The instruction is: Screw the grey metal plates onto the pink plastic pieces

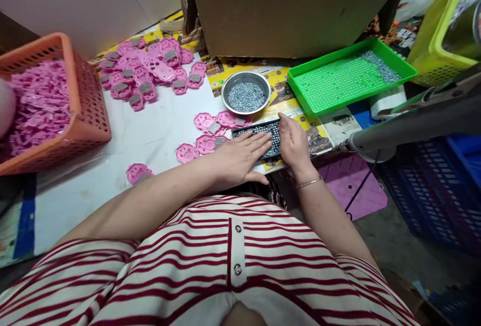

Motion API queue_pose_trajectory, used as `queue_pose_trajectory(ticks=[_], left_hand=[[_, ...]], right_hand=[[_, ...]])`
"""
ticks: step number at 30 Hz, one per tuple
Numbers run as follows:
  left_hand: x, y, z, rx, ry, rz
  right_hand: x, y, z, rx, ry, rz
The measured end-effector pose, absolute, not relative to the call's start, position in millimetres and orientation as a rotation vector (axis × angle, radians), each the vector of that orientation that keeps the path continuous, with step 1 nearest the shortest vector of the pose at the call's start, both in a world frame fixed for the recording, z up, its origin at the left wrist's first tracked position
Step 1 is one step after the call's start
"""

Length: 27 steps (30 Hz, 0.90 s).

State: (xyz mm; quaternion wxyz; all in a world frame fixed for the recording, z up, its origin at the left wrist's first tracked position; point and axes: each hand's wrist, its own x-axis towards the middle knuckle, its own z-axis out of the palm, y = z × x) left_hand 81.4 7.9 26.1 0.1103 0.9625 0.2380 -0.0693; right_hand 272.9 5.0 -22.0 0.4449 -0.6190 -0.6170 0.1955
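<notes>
The black tray (263,124) is lying just on the near side of the steel bowl (246,112), between it and the person, and is holding a layer of small shiny metal pieces (276,139). The left hand (242,154) is resting flat over them, fingers extended and palm down, grasping nothing. The right hand (295,143), nearer and to the right of the bowl, is gripping the tray's right end, its thumb lying along the edge.

The tray is looking thin, stiff and probably light, with the loose metal likely adding most of the weight. Those pieces are seeming hard and slippery, apt to roll or spill if the tray is tilting, so its short ends are offering the best hold, one hand at each, kept level.

Pink parts (206,122) with grey plates are lying left of the bowl on the tabletop (161,115), and a green tray (319,88) is sitting to its right.
</notes>
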Motion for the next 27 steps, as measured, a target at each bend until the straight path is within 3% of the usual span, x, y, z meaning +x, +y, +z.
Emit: queue_pose_trajectory(ticks=[10,18,27], left_hand=[[53.3,16.1,29.9,2.882,0.76,-0.324],[114.1,29.0,24.2,2.814,0.655,-0.224],[76.5,22.9,29.0,2.77,0.483,-0.213]], right_hand=[[270.2,4.8,-23.3,-1.534,-1.465,0.444],[269.8,3.8,-23.3,-1.547,-1.409,0.465],[271.6,3.7,-29.8,-1.202,-0.672,0.684]])
